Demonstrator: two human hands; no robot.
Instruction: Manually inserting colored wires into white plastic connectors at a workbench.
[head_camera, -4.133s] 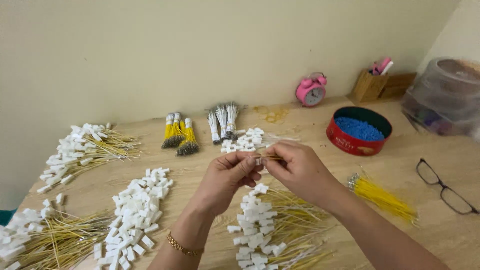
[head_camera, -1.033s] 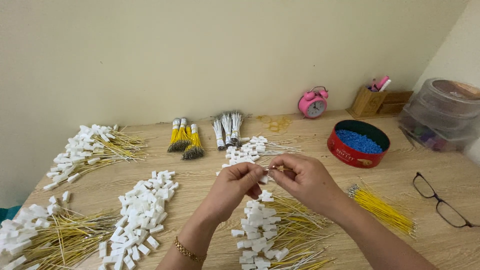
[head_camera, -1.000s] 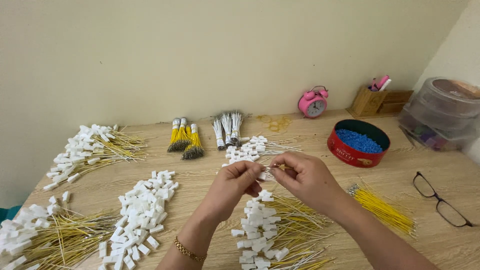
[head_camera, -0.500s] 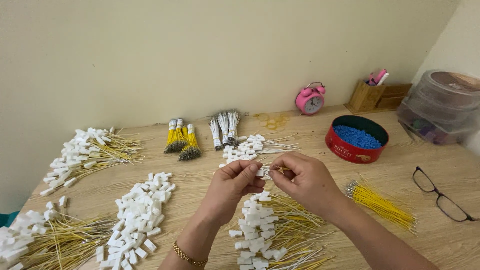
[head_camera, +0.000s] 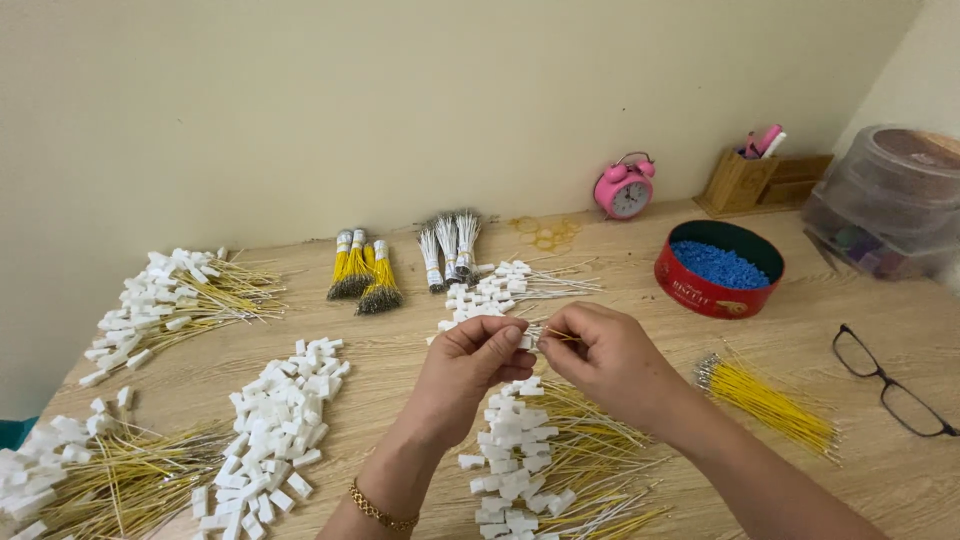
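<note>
White connector piece (head_camera: 524, 341) sits pinched in left hand (head_camera: 468, 368) fingertips, while right hand (head_camera: 606, 362) pinches a yellow wire (head_camera: 562, 337) against it.

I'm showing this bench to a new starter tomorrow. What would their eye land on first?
Probably the two hands meeting at the centre: the left hand pinches a small white connector while the right hand feeds a thin yellow wire into it. Next, the red round tin of blue beads at right and the pink alarm clock by the wall stand out against heaps of white connectors on the wooden table.
</note>
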